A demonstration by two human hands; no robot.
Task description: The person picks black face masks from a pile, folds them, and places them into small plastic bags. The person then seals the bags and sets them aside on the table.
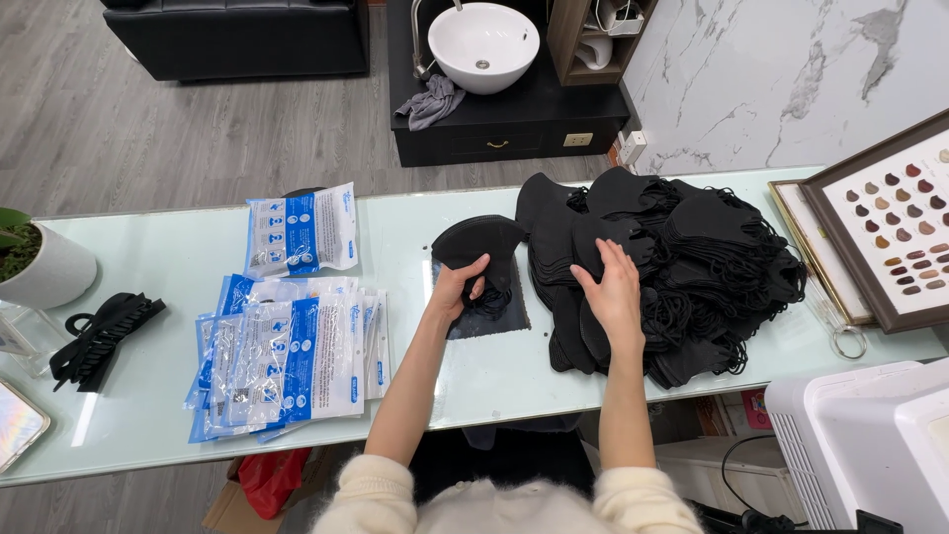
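Black masks (479,247), left hand (457,287) gripping

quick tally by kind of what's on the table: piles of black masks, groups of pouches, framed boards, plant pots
Black mask piles: 2, the small stack under the left hand and the big heap under the right hand
Pouch groups: 2, single pouch and pouch pile
Framed boards: 1
Plant pots: 1
Total: 6

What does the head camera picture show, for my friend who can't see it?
A person's left hand holds a small stack of black face masks while the right hand rests on a big pile of masks on a glass table.
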